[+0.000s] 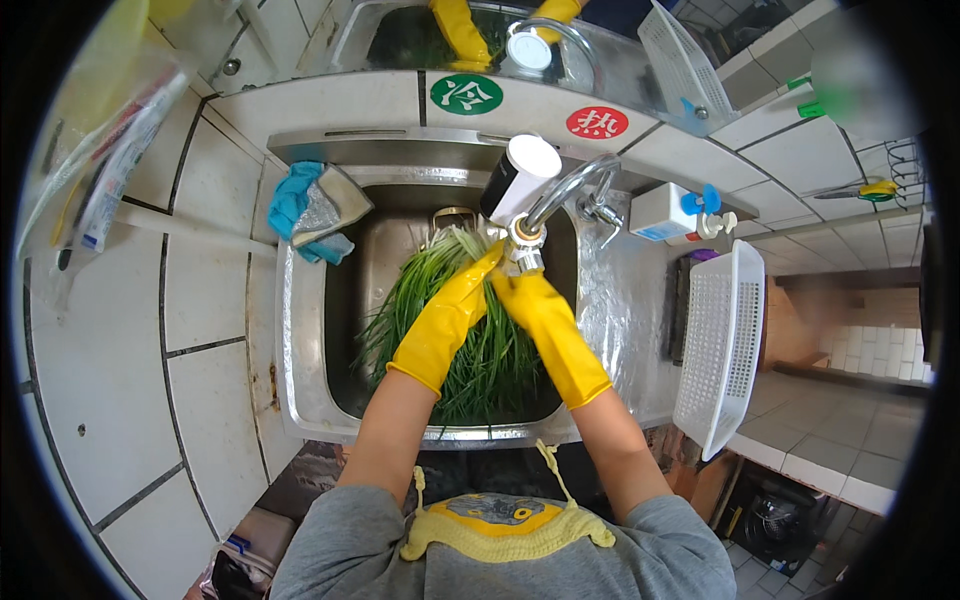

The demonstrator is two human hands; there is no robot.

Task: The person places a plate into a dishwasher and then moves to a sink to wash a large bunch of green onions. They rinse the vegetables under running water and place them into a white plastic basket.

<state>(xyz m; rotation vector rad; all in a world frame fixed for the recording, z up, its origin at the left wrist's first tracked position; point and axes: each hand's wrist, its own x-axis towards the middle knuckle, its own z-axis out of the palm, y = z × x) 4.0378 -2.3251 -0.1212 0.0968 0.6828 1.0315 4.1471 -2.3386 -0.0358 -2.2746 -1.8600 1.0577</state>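
A large heap of long green leafy stalks, like Chinese chives [420,285], lies in the stainless steel sink basin [375,217], pale ends towards the back. Yellow rubber gloves cover both hands. My left hand [469,281] rests over the pale ends, just left of the tap's outlet. Under the outlet is my right hand [525,292], at the right side of the heap. The chrome tap [559,191] hangs over the fingertips of both hands and partly hides them. Whether the fingers close on stalks, and whether water runs, cannot be made out.
Behind the basin stands a black and white cylinder [525,169]. Cloths [300,210] lie on the back left corner. To the right are a white pump bottle [664,212] and a white perforated plastic basket [720,345]. Scissors [862,192] hang on the wall at right.
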